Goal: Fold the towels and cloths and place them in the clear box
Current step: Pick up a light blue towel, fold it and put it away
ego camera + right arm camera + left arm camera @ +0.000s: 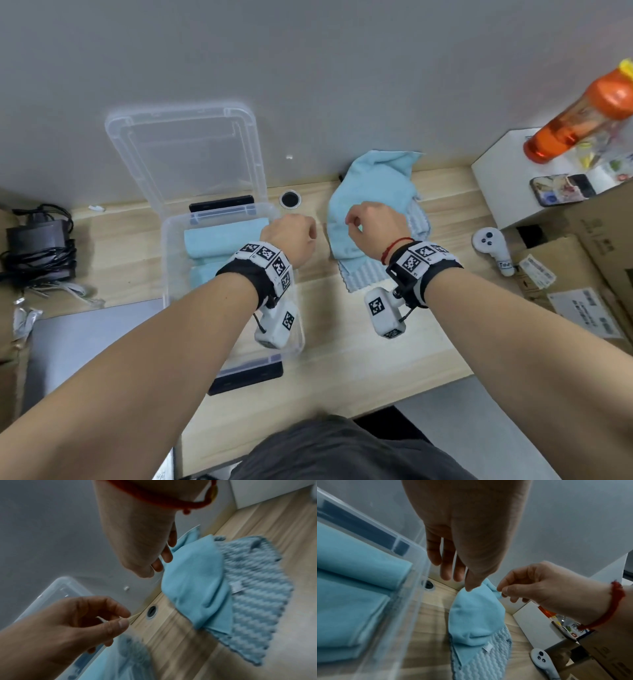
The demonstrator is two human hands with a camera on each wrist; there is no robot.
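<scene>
Showing only wristward: towel (476, 616) tag.

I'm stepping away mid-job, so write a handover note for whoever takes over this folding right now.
Left hand: holds nothing, fingers loosely curled, above the right wall of the clear box.
Right hand: pinches an edge of the smooth blue cloth.
That cloth lies crumpled on top of the wavy-textured cloth, on the table to the right of the box.
Done: folded blue towels already lie in the box, whose lid is open.
Left: fold both cloths and put them in the box.
</scene>
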